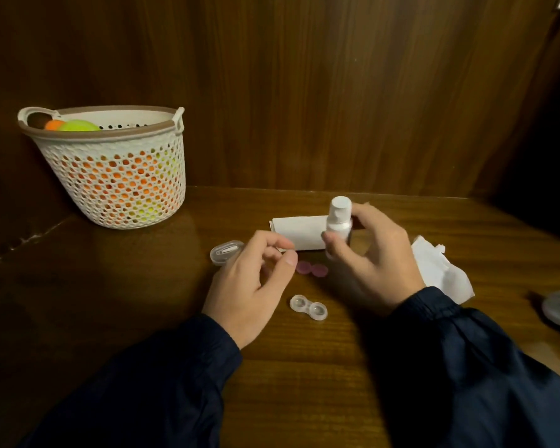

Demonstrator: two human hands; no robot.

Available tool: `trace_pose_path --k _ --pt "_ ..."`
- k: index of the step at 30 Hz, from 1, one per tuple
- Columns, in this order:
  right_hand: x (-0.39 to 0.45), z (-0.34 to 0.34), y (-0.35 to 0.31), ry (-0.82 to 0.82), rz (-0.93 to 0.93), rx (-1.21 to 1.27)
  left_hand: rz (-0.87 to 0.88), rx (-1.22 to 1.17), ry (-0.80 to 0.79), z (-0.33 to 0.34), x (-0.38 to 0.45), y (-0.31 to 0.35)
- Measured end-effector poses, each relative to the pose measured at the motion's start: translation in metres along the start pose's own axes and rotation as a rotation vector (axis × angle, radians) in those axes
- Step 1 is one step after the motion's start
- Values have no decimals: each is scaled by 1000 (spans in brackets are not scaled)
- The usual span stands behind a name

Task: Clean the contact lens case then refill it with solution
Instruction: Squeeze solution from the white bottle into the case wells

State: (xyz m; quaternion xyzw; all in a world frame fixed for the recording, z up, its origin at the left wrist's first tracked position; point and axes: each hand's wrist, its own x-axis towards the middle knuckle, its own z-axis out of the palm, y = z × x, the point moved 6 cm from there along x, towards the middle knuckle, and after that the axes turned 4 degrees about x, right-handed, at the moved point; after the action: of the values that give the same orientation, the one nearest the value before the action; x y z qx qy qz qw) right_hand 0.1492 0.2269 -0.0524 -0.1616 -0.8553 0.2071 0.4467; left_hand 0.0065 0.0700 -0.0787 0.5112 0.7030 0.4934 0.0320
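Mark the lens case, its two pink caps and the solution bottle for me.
lens case (308, 306): head view, on the bridge between its two clear wells.
pink caps (311, 268): head view, where the two caps meet.
solution bottle (338, 225): head view, on its white body, held by the right hand (380, 263).

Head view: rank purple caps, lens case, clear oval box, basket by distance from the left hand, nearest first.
From the left hand:
1. Clear oval box, just beyond its knuckles, and purple caps, just right of its fingertips: too close to call.
2. Lens case, open, nearer the person and to the right.
3. Basket, far left at the back wall.
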Motion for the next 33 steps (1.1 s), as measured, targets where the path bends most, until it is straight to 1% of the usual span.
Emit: trace_pose_path --k 3,5,7,12,16,18,21,22,24,25,27,30,33 --pt "-13 23 -22 -209 79 243 76 87 68 -8 -1 6" --pt "-21 35 -32 -312 114 308 125 155 93 -13 -3 11" --pt "-26 44 -42 -369 120 369 148 215 96 -16 -4 15" --pt "-32 53 -50 -407 109 355 226 298 116 -17 -5 21" --pt "-31 46 -54 -343 54 287 320 266 146 -15 -7 25" --pt "-30 43 -57 -332 35 263 338 263 167 -17 -7 25" --pt "-31 42 -58 -321 21 260 299 204 169 -17 -9 21" --pt "-31 42 -57 -314 22 264 222 117 185 -17 -9 16" --pt "-31 40 -54 -307 36 276 -7 -146 222 -15 -11 2" --pt "-30 39 -54 -307 45 283 -53 -206 232 -14 -12 -1" --pt "-29 38 -50 -340 109 332 -29 -210 202 -12 -11 1" --pt "-26 33 -37 -357 343 572 34 -213 129 -10 -6 6" --pt "-20 26 -22 -317 432 560 -25 -275 74 -4 0 6"
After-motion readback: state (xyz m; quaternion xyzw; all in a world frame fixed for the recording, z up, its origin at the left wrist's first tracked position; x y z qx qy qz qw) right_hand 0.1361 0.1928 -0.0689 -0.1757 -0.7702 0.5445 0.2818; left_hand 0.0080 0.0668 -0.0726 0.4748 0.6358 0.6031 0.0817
